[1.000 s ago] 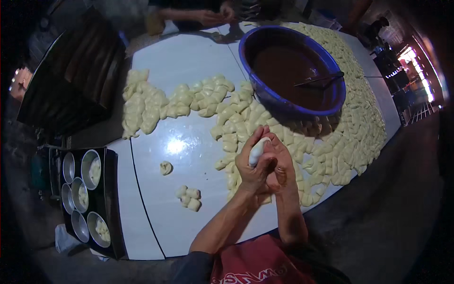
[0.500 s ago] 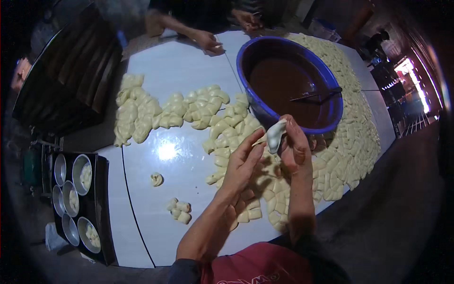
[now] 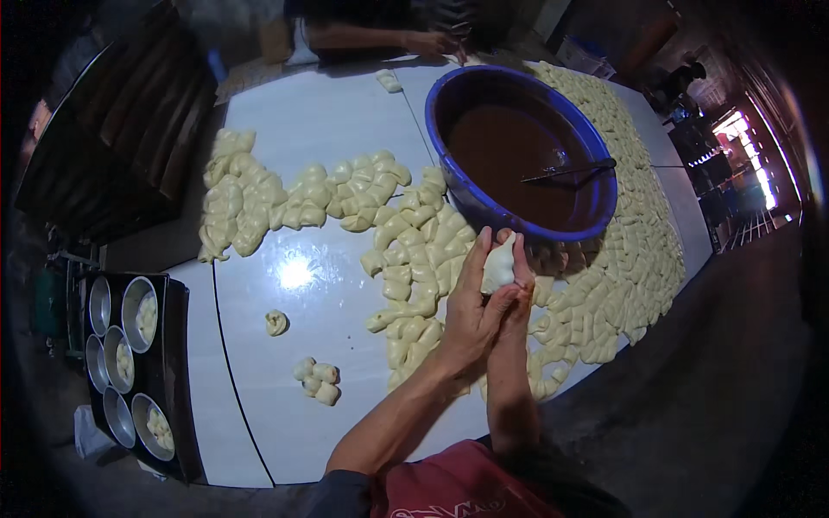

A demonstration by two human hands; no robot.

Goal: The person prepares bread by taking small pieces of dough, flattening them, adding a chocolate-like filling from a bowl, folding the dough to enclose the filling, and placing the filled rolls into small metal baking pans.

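Note:
A pale, smooth piece of dough (image 3: pixel 498 268) is cupped upright between my two hands, just in front of the blue tub. My left hand (image 3: pixel 469 311) presses it from the left, fingers pointing up. From the other side my right hand (image 3: pixel 518 292) closes around it, the two palms meeting below. Several flattened dough pieces (image 3: pixel 423 242) lie to the left of my hands, and many more dough pieces (image 3: pixel 604 298) spread to the right. The blue tub (image 3: pixel 438 129) holds a thick brown filling (image 3: pixel 505 142), with a dark-handled utensil (image 3: pixel 570 171) resting in it.
On the left of the white table (image 3: pixel 319 259) sit a small dough cluster (image 3: pixel 317 380) and a single rolled dough piece (image 3: pixel 276 323). A black tray (image 3: pixel 177 345) carries several round metal tins, some with dough. Across the table are a co-worker's hand (image 3: pixel 436 45) and a dough lump (image 3: pixel 389 81).
My hands have come together around the dough, which was held loosely between separated hands. The co-worker's hand has drawn back to the right, leaving a dough lump at the far edge.

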